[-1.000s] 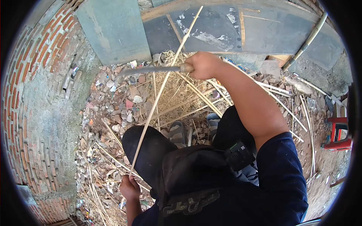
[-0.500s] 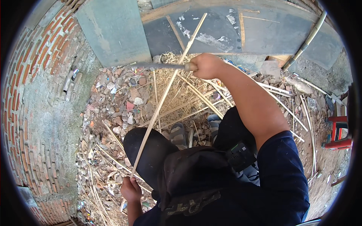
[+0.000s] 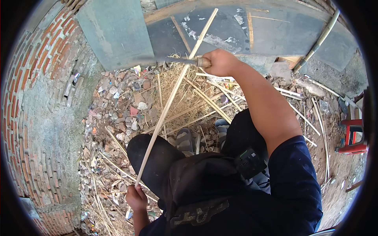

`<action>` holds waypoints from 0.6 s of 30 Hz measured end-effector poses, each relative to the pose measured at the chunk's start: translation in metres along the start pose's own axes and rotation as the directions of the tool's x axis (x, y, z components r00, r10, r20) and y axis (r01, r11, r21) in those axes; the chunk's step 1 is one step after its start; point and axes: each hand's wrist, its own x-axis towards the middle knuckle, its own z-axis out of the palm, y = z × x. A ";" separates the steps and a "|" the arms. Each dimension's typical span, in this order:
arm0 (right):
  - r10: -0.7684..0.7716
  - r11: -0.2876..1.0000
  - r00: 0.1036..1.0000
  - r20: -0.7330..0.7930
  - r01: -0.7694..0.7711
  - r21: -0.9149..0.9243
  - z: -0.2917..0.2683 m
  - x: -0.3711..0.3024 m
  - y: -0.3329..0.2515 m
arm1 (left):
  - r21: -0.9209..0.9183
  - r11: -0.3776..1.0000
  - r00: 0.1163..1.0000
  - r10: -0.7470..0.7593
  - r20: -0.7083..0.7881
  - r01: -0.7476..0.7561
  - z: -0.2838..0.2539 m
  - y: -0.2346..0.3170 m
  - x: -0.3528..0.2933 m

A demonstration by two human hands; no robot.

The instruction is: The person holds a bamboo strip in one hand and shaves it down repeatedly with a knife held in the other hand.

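Observation:
A long, pale bamboo strip [image 3: 167, 108] runs slantwise from the lower left up to the dark panels, passing over my left knee. My left hand [image 3: 137, 198] is closed around its near end. Farther off, my right hand [image 3: 221, 63] grips the wooden handle of a machete [image 3: 203, 62]. The blade points left and crosses the strip toward its far end; motion blurs much of it. Whether the edge touches the strip, I cannot tell. Under the crossing lies a heap of fine bamboo shavings [image 3: 177, 86].
Several bamboo strips [image 3: 208, 100] lie over rubble around my sandalled feet. A worn brick wall [image 3: 43, 129] rises on the left. Grey-blue panels [image 3: 116, 33] stand at the back, with a pole [image 3: 318, 42] leaning there. A red stool [image 3: 351, 137] is at the right.
My right hand and the machete have shifted slightly farther away along the bamboo strip. My left hand keeps its hold on the near end, almost in the same place.

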 end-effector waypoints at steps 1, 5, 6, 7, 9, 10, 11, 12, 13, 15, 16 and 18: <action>-0.043 0.996 0.998 0.048 0.047 -0.081 -0.005 -0.002 -0.007 | 0.002 1.000 1.000 0.010 -0.007 -0.010 0.000 -0.002 -0.001; 0.148 0.985 0.984 -0.099 -0.138 0.109 0.004 0.001 0.030 | 0.064 0.997 0.999 -0.043 0.027 0.041 0.011 -0.016 -0.003; 0.151 0.984 0.983 -0.107 -0.139 0.108 0.006 0.003 0.037 | 0.062 0.997 0.999 -0.036 0.022 0.035 0.010 -0.016 0.000; 0.253 0.963 0.964 -0.078 -0.243 0.117 0.007 0.005 0.044 | 0.097 0.995 1.000 -0.022 0.017 0.021 0.006 -0.015 0.003; 0.351 0.931 0.935 -0.049 -0.343 0.129 0.007 0.007 0.050 | 0.107 0.994 0.999 -0.021 0.033 0.018 -0.004 -0.011 0.005; 0.320 0.945 0.945 -0.066 -0.313 0.091 0.005 0.007 0.049 | 0.111 0.994 0.999 -0.019 0.032 0.016 -0.005 -0.011 0.004; 0.288 0.957 0.954 -0.081 -0.285 0.053 0.003 0.006 0.049 | 0.110 0.994 0.999 -0.019 0.035 0.015 -0.006 -0.012 0.004; 0.286 0.958 0.955 -0.079 -0.282 0.054 -0.001 0.005 0.044 | 0.108 0.994 0.999 -0.025 0.038 0.020 -0.008 -0.011 0.001; 0.263 0.964 0.961 -0.083 -0.257 0.073 -0.005 0.004 0.037 | 0.108 0.994 0.999 -0.023 0.029 0.020 -0.010 -0.009 0.000; 0.241 0.968 0.966 -0.089 -0.233 0.090 -0.005 0.002 0.033 | 0.013 0.999 0.997 -0.044 0.058 0.043 -0.019 -0.002 0.005; 0.212 0.970 0.969 -0.123 -0.193 0.149 -0.003 0.000 0.033 | -0.084 0.994 0.994 -0.058 0.087 0.066 -0.023 0.004 0.008; 0.184 0.967 0.969 -0.163 -0.148 0.208 -0.002 0.000 0.035 | -0.152 0.987 0.997 -0.041 0.072 0.052 -0.027 0.008 0.013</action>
